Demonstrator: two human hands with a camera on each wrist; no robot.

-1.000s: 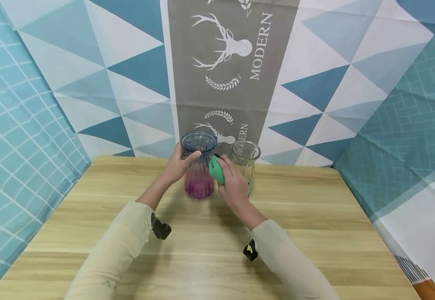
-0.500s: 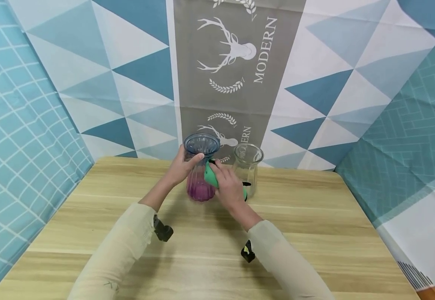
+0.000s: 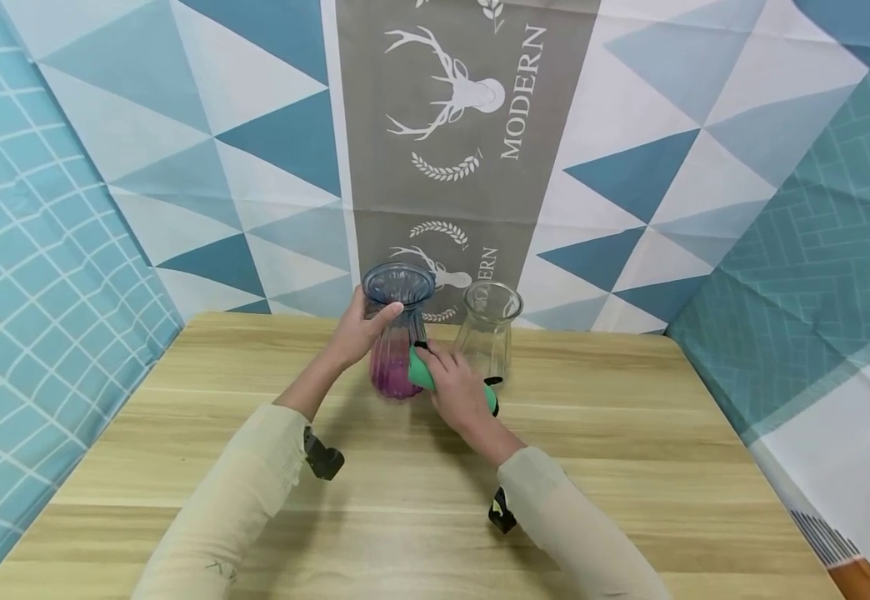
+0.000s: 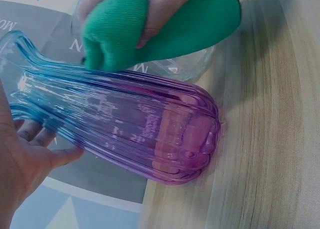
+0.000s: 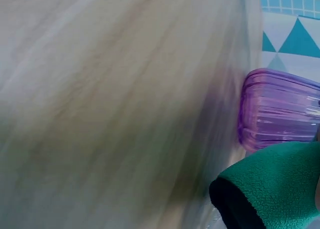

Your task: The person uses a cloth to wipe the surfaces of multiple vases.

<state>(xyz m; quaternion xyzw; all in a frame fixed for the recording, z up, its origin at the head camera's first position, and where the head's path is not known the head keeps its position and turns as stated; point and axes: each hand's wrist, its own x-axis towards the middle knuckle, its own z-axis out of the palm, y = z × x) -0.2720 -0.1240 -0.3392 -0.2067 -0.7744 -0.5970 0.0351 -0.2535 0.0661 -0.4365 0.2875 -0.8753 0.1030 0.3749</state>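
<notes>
A ribbed glass vase (image 3: 397, 333), blue at the neck and purple at the base, stands upright near the table's back edge. My left hand (image 3: 357, 333) grips it around the neck from the left, thumb on the near side below the rim. In my right hand (image 3: 456, 385) is a bunched green cloth (image 4: 165, 31) with black edging. The cloth lies against the vase's right side, low on the body in the head view. In the right wrist view the cloth (image 5: 277, 189) overlaps the purple base (image 5: 277, 111), and little of the hand shows.
A clear glass vase (image 3: 493, 321) stands just right of the coloured one, partly behind my right hand. The wooden table (image 3: 405, 517) meets a patterned cloth backdrop (image 3: 450, 192) at its back edge. Black wrist cameras (image 3: 322, 454) hang under both sleeves.
My right hand has moved the green cloth down along the vase's right side, from near the neck to the lower body. My left hand keeps its hold on the neck.
</notes>
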